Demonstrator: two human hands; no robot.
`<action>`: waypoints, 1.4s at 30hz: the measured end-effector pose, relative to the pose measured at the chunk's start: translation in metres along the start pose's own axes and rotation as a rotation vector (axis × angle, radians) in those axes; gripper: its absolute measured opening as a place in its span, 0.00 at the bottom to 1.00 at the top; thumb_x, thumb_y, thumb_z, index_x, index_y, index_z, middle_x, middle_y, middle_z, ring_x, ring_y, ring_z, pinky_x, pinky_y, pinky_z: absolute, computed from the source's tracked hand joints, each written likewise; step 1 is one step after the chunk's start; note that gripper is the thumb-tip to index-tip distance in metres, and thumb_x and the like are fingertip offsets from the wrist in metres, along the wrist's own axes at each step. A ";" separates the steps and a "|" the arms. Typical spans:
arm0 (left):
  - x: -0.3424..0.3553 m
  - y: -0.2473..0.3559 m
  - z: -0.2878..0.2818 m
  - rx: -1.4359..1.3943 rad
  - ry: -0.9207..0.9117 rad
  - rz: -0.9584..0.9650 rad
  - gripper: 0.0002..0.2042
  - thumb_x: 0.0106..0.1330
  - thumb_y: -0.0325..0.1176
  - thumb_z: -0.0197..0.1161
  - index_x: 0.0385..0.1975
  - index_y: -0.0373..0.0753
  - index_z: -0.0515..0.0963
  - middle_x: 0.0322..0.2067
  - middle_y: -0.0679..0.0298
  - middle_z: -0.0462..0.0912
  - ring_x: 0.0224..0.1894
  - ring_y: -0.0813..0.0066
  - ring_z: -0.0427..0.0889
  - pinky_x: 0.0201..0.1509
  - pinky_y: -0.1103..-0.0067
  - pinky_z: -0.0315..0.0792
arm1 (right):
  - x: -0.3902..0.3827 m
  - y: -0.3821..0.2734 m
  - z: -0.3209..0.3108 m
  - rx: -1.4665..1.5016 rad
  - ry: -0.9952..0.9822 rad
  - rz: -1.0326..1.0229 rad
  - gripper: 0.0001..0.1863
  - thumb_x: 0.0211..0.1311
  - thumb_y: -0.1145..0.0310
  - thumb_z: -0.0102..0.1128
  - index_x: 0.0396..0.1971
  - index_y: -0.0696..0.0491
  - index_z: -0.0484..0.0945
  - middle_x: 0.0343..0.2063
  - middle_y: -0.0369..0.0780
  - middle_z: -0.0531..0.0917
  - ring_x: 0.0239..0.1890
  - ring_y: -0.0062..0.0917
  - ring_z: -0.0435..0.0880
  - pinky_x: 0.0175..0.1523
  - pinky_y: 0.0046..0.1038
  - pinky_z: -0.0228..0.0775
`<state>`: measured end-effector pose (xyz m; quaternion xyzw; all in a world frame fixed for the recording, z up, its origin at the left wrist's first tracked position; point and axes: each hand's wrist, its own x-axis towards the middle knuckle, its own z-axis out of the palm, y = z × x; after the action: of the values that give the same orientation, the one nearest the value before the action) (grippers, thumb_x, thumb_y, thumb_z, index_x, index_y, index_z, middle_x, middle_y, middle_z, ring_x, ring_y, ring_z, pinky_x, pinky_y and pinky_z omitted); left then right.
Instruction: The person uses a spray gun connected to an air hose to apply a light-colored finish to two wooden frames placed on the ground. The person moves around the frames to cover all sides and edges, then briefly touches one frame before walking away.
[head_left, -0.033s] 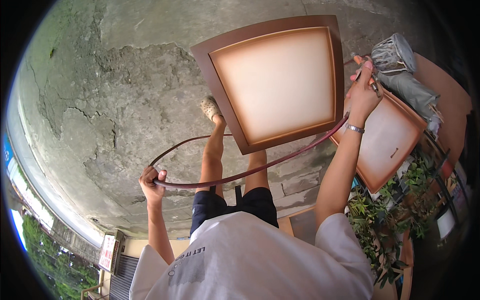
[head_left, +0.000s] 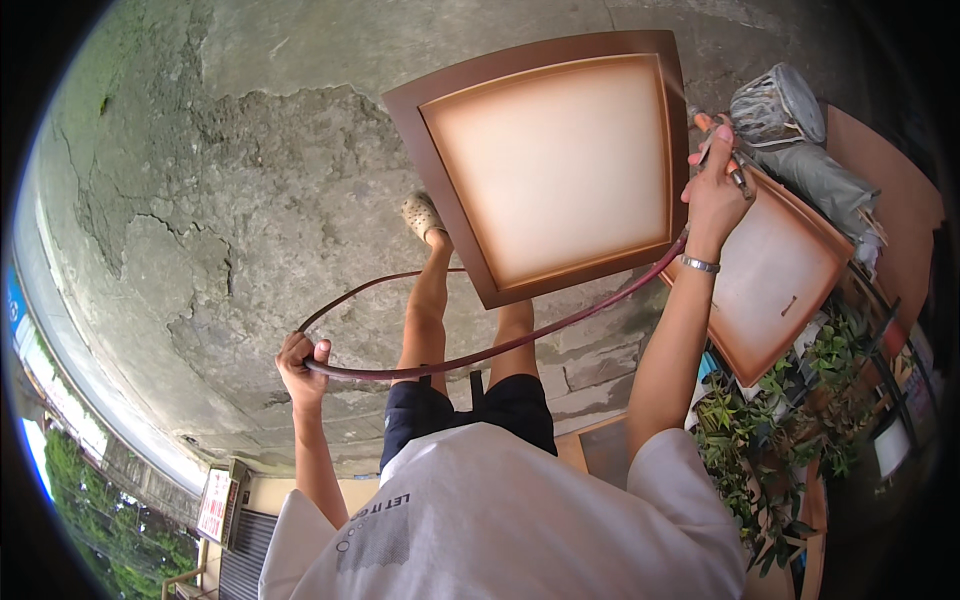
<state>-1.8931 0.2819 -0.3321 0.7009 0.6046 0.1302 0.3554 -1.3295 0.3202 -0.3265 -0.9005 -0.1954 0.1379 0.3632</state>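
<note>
My left hand (head_left: 305, 368) is closed on a dark red hose (head_left: 480, 348), which loops across my legs and rises toward my right hand. My right hand (head_left: 715, 185) grips a spray gun (head_left: 712, 135) with an orange part, beside the upper right edge of a cabinet door panel (head_left: 545, 165). The panel has a brown frame and pale centre shaded orange-brown at its edges. A faint haze shows near the gun's nozzle. A second shaded panel (head_left: 765, 280) with a small handle lies behind my right forearm.
Cracked concrete ground (head_left: 230, 180) spans the left and centre. At right are a plastic-covered round object (head_left: 780, 105), a grey roll (head_left: 820, 185), a brown board (head_left: 890, 220), leafy plants (head_left: 750, 430) and a white bucket (head_left: 890, 445). A signboard (head_left: 215, 505) stands at lower left.
My right hand and the spray gun have shifted slightly left and down, closer to the framed panel. My left hand and both panels look unmoved.
</note>
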 end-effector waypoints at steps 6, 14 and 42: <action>0.003 -0.018 -0.023 0.000 0.045 0.018 0.29 0.68 0.42 0.69 0.17 0.34 0.56 0.17 0.63 0.51 0.22 0.69 0.51 0.26 0.71 0.48 | -0.102 -0.028 0.036 0.075 -0.292 -0.161 0.20 0.74 0.54 0.58 0.44 0.56 0.87 0.21 0.35 0.81 0.20 0.14 0.75 0.23 0.21 0.63; 0.007 -0.025 -0.031 0.025 0.048 0.054 0.30 0.69 0.44 0.67 0.17 0.34 0.55 0.17 0.62 0.51 0.21 0.68 0.52 0.25 0.70 0.47 | -0.155 -0.060 0.050 0.172 -0.569 -0.322 0.13 0.69 0.63 0.65 0.38 0.60 0.86 0.20 0.38 0.79 0.20 0.22 0.74 0.27 0.25 0.67; 0.013 -0.008 -0.017 -0.009 0.030 0.054 0.31 0.67 0.46 0.69 0.15 0.33 0.57 0.15 0.60 0.54 0.20 0.65 0.54 0.24 0.69 0.50 | -0.081 -0.006 0.026 0.101 -0.142 0.041 0.22 0.73 0.51 0.58 0.44 0.57 0.86 0.21 0.36 0.81 0.12 0.15 0.70 0.14 0.22 0.57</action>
<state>-1.9065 0.3004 -0.3284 0.7134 0.5900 0.1532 0.3457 -1.4126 0.3029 -0.3320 -0.8729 -0.1951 0.2182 0.3904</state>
